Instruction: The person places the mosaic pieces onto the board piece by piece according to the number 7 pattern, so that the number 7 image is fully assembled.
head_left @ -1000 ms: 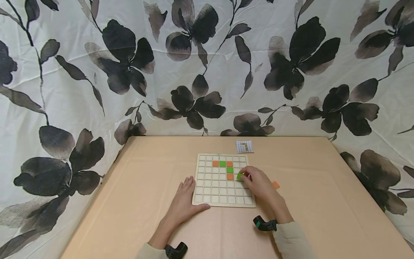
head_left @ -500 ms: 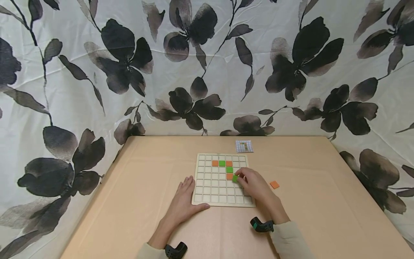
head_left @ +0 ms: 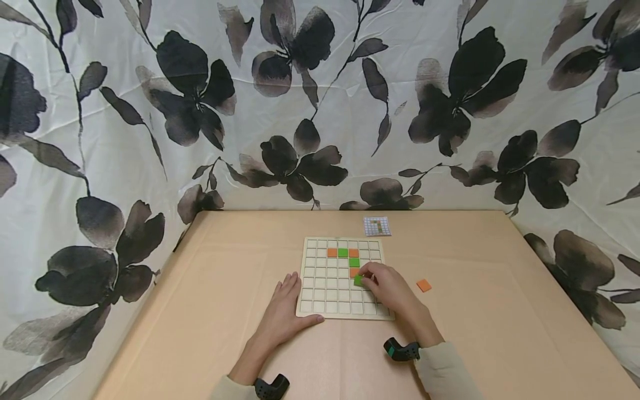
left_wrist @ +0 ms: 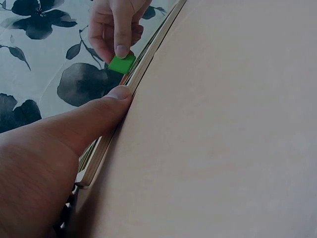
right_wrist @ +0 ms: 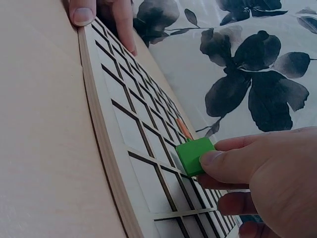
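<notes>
A square wooden grid board lies on the table, with orange and green square tiles set in some of its upper cells. My right hand pinches a green tile between thumb and fingers, close over the board just below the lowest orange tile. In the left wrist view, the green tile is tilted in that grip. My left hand rests at the board's lower left corner, fingers straight along the left side and thumb against the front edge.
A loose orange tile lies on the table right of the board. Behind the board is a small card printed with a coloured grid pattern. A floral cloth hangs past the table's back edge.
My right hand has carried the green tile left and slightly toward me, from the board's right part to below the lowest orange tile. The left hand stays in place.
</notes>
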The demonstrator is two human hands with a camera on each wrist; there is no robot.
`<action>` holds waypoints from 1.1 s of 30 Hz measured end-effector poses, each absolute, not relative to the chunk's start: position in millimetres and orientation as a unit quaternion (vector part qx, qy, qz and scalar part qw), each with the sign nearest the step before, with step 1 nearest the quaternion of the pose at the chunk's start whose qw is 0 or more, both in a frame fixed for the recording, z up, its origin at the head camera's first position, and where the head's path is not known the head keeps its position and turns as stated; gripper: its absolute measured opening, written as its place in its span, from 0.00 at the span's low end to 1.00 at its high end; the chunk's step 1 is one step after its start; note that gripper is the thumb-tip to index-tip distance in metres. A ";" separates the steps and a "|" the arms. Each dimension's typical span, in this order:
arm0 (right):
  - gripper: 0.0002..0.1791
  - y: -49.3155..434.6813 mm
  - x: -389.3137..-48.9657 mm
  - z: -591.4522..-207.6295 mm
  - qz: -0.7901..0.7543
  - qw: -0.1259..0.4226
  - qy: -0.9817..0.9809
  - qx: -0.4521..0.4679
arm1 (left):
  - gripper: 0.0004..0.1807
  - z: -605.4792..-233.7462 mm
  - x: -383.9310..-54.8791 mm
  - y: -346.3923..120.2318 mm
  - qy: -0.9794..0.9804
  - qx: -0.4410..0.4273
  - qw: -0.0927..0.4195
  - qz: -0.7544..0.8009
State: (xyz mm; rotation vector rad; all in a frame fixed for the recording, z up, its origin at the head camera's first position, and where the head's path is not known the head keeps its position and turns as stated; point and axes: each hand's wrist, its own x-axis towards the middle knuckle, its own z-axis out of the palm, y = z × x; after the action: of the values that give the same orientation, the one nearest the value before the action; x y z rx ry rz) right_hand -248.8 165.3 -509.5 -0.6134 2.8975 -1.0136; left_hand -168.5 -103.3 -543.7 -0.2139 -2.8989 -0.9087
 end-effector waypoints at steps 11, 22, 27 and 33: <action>0.06 157.6 -241.6 -511.9 -0.313 -0.006 0.927 -0.204 | 0.63 -541.2 -165.1 -107.1 -0.950 -0.071 0.040 -0.302; 0.05 154.2 -235.9 -514.4 -0.311 -0.009 0.927 -0.208 | 0.63 -538.7 -161.1 -110.8 -0.948 -0.077 0.038 -0.306; 0.04 152.4 -232.7 -514.7 -0.302 -0.018 0.930 -0.210 | 0.63 -541.2 -160.7 -113.0 -0.949 -0.079 0.042 -0.303; 0.05 148.9 -229.6 -517.7 -0.275 -0.040 0.936 -0.215 | 0.63 -543.0 -159.7 -115.4 -0.949 -0.084 0.047 -0.299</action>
State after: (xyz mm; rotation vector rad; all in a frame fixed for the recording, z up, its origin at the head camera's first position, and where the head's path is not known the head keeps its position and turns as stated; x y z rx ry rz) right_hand -229.6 148.9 -517.7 -0.6939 3.0176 -0.8877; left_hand -159.7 -115.4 -543.0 -0.2578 -2.8973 -0.9127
